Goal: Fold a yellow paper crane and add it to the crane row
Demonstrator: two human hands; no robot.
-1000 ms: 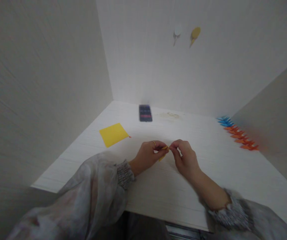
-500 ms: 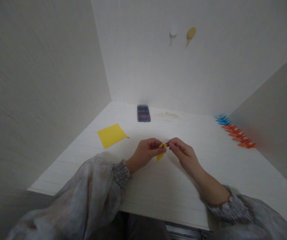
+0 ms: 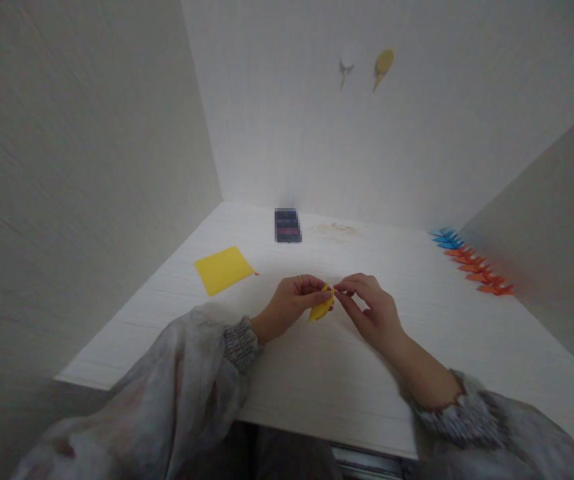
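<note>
A small folded piece of yellow origami paper (image 3: pixel 321 309) is pinched between the thumb and fingers of my left hand (image 3: pixel 294 298), just above the table. My right hand (image 3: pixel 374 309) pinches the paper's right tip between thumb and forefinger. The fingers hide part of the folds. Left of my hands, a stack or sheet of yellow square paper (image 3: pixel 223 270) lies flat on the table, with a tiny orange scrap (image 3: pixel 257 273) at its right corner.
Along the right side stands a row of folded paper cranes, several orange (image 3: pixel 481 274) and some blue (image 3: pixel 447 238). A blurred dark object (image 3: pixel 287 226) rests near the back wall. Two hooks, one white (image 3: pixel 347 63) and one yellow (image 3: pixel 383 63), are fixed to that wall.
The yellow folded paper has turned a little in my left hand, showing a broader face. My right hand's thumb and forefinger have shifted on its tip, the knuckles more raised.
</note>
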